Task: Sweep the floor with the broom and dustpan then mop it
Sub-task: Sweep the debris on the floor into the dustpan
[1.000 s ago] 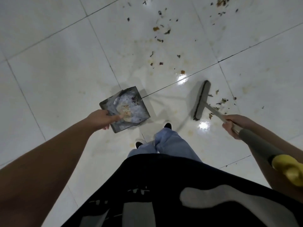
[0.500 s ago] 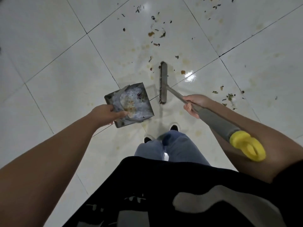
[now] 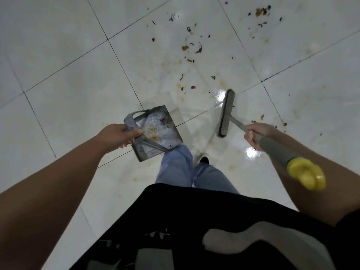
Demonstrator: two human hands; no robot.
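Swung rightward since half a second ago, the broom [image 3: 226,114] has its head on the white tiled floor [image 3: 64,61], its handle gripped by the right hand [image 3: 256,135], while the left hand [image 3: 118,136] grips a grey dustpan [image 3: 153,132] above the knees, and dark debris [image 3: 191,47] lies scattered farther ahead.

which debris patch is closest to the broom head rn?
The small scatter just right of the broom head, beside the right hand. The big patch and the far-corner patch lie farther up the floor.
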